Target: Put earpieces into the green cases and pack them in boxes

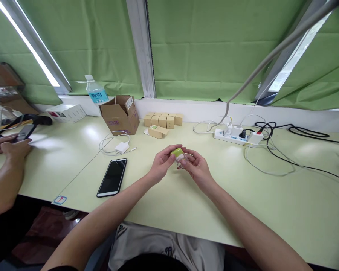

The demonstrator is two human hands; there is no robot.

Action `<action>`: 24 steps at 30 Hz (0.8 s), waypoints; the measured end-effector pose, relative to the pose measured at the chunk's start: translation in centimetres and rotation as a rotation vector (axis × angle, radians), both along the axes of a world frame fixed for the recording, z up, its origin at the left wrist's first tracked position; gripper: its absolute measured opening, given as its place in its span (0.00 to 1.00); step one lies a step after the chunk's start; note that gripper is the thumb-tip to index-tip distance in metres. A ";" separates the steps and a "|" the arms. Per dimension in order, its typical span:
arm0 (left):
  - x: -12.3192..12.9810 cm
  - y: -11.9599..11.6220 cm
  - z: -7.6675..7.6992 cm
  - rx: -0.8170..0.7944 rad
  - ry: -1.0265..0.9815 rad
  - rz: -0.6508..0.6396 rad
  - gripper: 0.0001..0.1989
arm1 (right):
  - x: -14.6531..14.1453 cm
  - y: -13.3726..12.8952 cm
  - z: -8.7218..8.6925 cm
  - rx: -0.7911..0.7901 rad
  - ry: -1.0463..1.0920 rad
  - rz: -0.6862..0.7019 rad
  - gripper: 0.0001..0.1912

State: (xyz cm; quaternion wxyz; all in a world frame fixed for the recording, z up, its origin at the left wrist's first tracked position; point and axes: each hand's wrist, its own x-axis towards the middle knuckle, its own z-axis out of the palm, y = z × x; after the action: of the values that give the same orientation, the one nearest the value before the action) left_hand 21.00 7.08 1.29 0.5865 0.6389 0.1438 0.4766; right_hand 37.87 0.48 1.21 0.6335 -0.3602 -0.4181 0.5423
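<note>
Both hands meet over the middle of the table around a small clear jar with a green lid (178, 152). My left hand (163, 162) is closed on it from the left, its thumb by the green lid. From the right, the fingers of my right hand (196, 165) are wrapped about its clear body. Parts of the jar are hidden by the fingers, and its contents are too small to make out. Behind my hands lies an opened small cardboard box (156, 131), in front of several closed small boxes (163, 119).
A black-screened phone (112, 177) and a white charger (121, 147) with cable lie left. Behind stand a cardboard carton (121, 116) and a water bottle (96, 90). A power strip (231, 137) with tangled cables sits right. Another person's hands (15, 146) hold a phone far left.
</note>
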 end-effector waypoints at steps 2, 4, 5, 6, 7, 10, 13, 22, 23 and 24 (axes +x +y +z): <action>0.0 0.0 0.1 0.092 0.035 0.032 0.21 | 0.0 0.0 -0.1 -0.003 0.006 -0.012 0.31; -0.1 -0.1 0.2 0.197 0.074 0.050 0.20 | 0.0 0.0 -0.1 0.000 0.008 -0.019 0.31; -0.1 -0.1 0.3 0.241 0.091 0.047 0.20 | 0.1 0.0 -0.1 0.001 0.009 -0.023 0.31; -0.2 -0.1 0.3 0.273 0.105 0.037 0.21 | 0.1 0.0 -0.1 0.002 0.008 -0.029 0.31; -0.3 -0.1 0.2 0.293 0.120 0.025 0.22 | 0.2 0.0 -0.2 0.002 0.006 -0.035 0.31; -0.5 -0.1 0.1 0.314 0.168 0.002 0.24 | 0.3 0.0 -0.2 0.004 -0.009 -0.046 0.32; -0.6 -0.2 0.0 0.303 0.195 -0.001 0.24 | 0.5 0.1 -0.3 0.010 -0.024 -0.053 0.33; -0.3 0.1 -0.3 0.530 0.171 0.265 0.16 | 0.7 0.2 -0.5 0.047 -0.113 -0.150 0.33; -0.2 0.1 -0.4 0.528 0.175 0.272 0.16 | 0.8 0.3 -0.5 0.049 -0.130 -0.160 0.32; -0.2 0.1 -0.4 0.520 0.178 0.275 0.16 | 0.8 0.3 -0.6 0.049 -0.143 -0.168 0.32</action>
State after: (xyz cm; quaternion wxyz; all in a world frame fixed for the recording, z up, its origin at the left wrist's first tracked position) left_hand 20.77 7.21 0.89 0.3185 0.7814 0.1528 0.5144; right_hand 38.63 0.76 0.58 0.6540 -0.4164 -0.4435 0.4497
